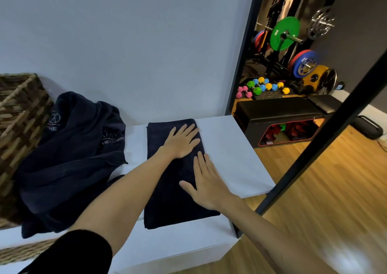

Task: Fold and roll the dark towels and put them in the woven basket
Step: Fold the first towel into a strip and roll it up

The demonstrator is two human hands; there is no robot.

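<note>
Centre frame: left hand [181, 143] and right hand [206, 181], fingers spread, flattening folded towel [167, 200], unrolled; towel heap [69, 154] and woven basket [18, 127] waiting left.

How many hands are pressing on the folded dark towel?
2. The left hand lies flat on the far part of the folded dark towel; the right hand lies flat nearer, by its right edge.

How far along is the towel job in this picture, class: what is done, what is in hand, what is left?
Done: one dark navy towel lies folded into a long strip on the white table. In hand: the left hand and right hand press flat on it. Left: rolling it, then folding and rolling the heap of dark towels beside the brown woven basket, whose inside is hidden.
</note>
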